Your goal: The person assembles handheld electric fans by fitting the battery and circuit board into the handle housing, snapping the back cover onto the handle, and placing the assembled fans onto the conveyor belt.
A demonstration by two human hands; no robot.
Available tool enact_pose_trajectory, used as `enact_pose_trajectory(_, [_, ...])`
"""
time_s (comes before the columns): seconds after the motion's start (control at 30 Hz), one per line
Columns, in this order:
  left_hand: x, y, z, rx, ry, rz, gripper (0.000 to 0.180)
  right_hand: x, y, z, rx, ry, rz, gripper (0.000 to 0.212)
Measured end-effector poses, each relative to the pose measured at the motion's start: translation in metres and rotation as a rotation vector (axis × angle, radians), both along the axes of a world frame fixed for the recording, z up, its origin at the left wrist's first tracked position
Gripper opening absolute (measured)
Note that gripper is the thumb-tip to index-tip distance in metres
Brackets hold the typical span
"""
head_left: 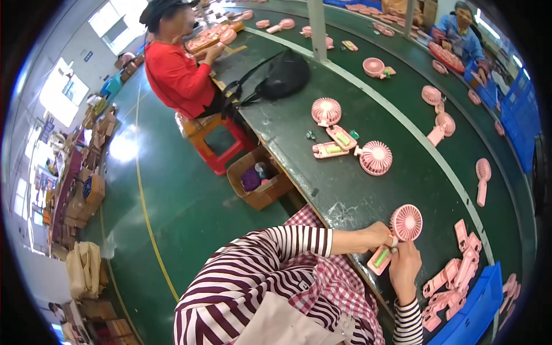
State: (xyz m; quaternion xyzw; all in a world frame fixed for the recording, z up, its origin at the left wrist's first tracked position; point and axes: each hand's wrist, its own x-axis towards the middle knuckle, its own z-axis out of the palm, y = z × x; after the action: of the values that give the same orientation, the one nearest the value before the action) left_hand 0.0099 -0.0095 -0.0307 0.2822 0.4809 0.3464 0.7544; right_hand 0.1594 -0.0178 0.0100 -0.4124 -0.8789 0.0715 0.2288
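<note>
A pink handheld fan [407,222] is at the bench's near edge, its round ribbed head pointing away from me. Its handle lies opened, with a green-yellow battery [381,256] showing inside. My left hand [376,236] has its fingers closed at the fan's neck, just below the head. From the other side my right hand [406,265] grips the neck and the handle's edge. Whatever small part lies between the fingertips is hidden. Farther along the bench are two more opened fans [376,158] with batteries and small green circuit boards [353,135] beside them.
Pink handle shells [452,275] are heaped right of my hands, by a blue bin [476,309]. A black bag [284,76] lies farther up the bench. Beyond the pale rail, fans [483,181] lie along the line. A person in red [179,75] sits at the far left.
</note>
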Motion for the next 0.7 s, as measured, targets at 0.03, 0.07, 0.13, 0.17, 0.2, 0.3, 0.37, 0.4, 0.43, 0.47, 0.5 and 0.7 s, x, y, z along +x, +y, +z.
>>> enact_pose_trajectory(0.03, [0.001,-0.005,-0.003,0.018,-0.031,0.024,0.008,0.002,-0.003,0.000,-0.015,0.021,0.022,0.010])
enact_pose_trajectory(0.07, [0.001,0.000,-0.009,0.045,-0.065,0.028,0.008,0.001,0.001,0.000,-0.019,0.039,0.025,0.010])
enact_pose_trajectory(0.13, [-0.001,0.004,-0.030,0.181,-0.076,0.062,0.007,0.000,0.001,-0.002,-0.040,0.127,-0.026,0.013])
enact_pose_trajectory(0.17, [-0.005,0.007,-0.022,0.204,-0.109,0.139,0.007,-0.004,0.005,-0.002,-0.082,0.265,-0.063,0.018])
enact_pose_trajectory(0.2, [-0.014,0.013,-0.030,0.309,-0.155,0.179,0.011,-0.008,0.007,0.003,-0.170,0.387,-0.089,0.020])
enact_pose_trajectory(0.3, [-0.029,0.023,0.006,0.382,-0.039,0.269,0.016,-0.008,0.009,-0.004,-0.357,0.701,-0.128,0.037])
enact_pose_trajectory(0.37, [-0.031,0.032,0.025,0.438,-0.075,0.201,0.017,-0.009,0.009,0.001,-0.290,0.796,-0.126,0.042])
enact_pose_trajectory(0.4, [-0.032,0.038,0.025,0.482,-0.101,0.196,0.020,-0.012,0.010,0.002,-0.315,0.848,-0.121,0.045])
enact_pose_trajectory(0.43, [-0.030,0.041,0.028,0.496,-0.124,0.167,0.023,-0.012,0.010,0.002,-0.338,0.902,-0.107,0.047])
enact_pose_trajectory(0.47, [-0.025,0.042,0.032,0.491,-0.117,0.156,0.024,-0.012,0.010,0.001,-0.368,0.927,-0.091,0.049])
enact_pose_trajectory(0.5, [-0.023,0.043,0.034,0.490,-0.107,0.150,0.024,-0.011,0.010,0.000,-0.368,0.930,-0.106,0.049])
enact_pose_trajectory(0.7, [-0.016,0.036,0.032,0.502,-0.099,0.170,0.025,-0.008,0.006,-0.003,-0.354,0.911,-0.116,0.048])
